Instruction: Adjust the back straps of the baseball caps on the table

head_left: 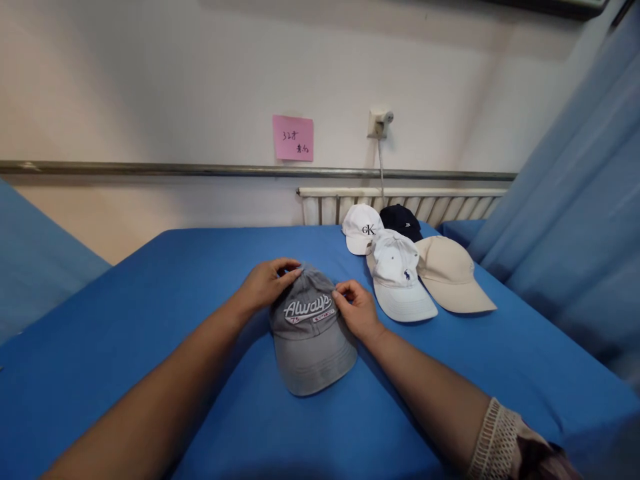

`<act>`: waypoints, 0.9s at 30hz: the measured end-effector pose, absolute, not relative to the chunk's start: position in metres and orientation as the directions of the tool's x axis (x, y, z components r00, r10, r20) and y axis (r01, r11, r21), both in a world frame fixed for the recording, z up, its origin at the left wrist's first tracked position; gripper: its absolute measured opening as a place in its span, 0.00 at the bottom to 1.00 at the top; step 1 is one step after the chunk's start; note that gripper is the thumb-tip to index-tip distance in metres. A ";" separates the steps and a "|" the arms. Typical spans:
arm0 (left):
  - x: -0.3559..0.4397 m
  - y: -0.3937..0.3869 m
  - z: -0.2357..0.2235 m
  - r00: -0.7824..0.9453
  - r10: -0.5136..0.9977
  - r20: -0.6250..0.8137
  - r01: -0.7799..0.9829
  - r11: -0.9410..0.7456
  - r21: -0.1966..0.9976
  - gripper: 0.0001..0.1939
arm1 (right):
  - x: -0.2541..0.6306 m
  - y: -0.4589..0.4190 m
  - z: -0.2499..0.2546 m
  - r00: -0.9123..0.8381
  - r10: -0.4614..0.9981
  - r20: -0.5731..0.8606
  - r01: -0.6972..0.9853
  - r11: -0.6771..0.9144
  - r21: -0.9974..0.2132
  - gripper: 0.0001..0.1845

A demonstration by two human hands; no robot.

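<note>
your left hand (267, 285) and right hand (359, 315) pinch the gray cap (316, 360) by its crown on the blue sheet (200, 267); pulling unevenly could crumple the soft fabric or break your fingertip hold.

Gray baseball cap (315, 335): faded, washed-looking fabric, brim paler than crown. Front of crown bears raised white script reading "Always", with a white underline stroke; below it, a red "75" and a small pale strip with marks too small to read. Brim curved, with stitch lines visible. Pose: crown up, brim facing the camera wearer. Crown raised, fabric slightly creased. Position: on blue sheet (165, 287), near mid-view.
</note>
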State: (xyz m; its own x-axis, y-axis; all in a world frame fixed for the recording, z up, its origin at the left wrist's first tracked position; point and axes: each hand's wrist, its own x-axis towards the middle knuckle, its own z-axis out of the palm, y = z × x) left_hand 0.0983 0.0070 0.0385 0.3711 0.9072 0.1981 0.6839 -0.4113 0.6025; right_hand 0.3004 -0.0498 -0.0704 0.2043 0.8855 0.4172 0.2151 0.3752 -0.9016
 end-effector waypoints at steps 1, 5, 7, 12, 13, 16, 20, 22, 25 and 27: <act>0.101 0.011 0.041 0.406 0.899 0.164 0.674 -0.415 0.611 0.22 | 0.300 -0.049 -0.070 0.209 0.884 0.418 0.210 0.377 -0.902 0.09; 0.105 0.021 0.052 0.474 0.876 0.087 0.666 -0.421 0.615 0.21 | 0.300 -0.049 -0.068 0.218 0.873 0.436 0.210 0.395 -0.894 0.08; 0.106 0.022 0.057 0.488 0.872 0.027 0.689 -0.404 0.602 0.20 | 0.300 -0.049 -0.067 0.215 0.871 0.442 0.215 0.399 -0.891 0.08; 0.106 0.020 0.060 0.503 0.864 -0.029 0.747 -0.417 0.518 0.15 | 0.300 -0.050 -0.066 0.207 0.883 0.422 0.230 0.375 -0.898 0.08; 0.106 0.018 0.060 0.495 0.869 -0.001 0.749 -0.426 0.507 0.14 | 0.301 -0.050 -0.066 0.206 0.884 0.419 0.231 0.372 -0.899 0.08; 0.104 0.011 0.060 0.461 0.882 0.092 0.768 -0.449 0.456 0.12 | 0.301 -0.049 -0.066 0.211 0.880 0.426 0.233 0.378 -0.896 0.08; 0.105 0.005 0.063 0.485 0.855 0.183 0.785 -0.518 0.340 0.11 | 0.301 -0.049 -0.063 0.249 0.841 0.480 0.231 0.429 -0.873 0.06; 0.109 0.005 0.065 0.520 0.832 0.195 0.770 -0.555 0.315 0.10 | 0.301 -0.051 -0.060 0.278 0.801 0.530 0.261 0.468 -0.844 0.04; 0.118 0.011 0.069 0.569 0.802 0.184 0.755 -0.598 0.270 0.09 | 0.301 -0.060 -0.049 0.250 0.742 0.622 0.370 0.520 -0.770 0.04; 0.128 0.018 0.072 0.586 0.789 0.185 0.754 -0.615 0.231 0.09 | 0.301 -0.071 -0.040 0.157 0.708 0.688 0.453 0.567 -0.688 0.07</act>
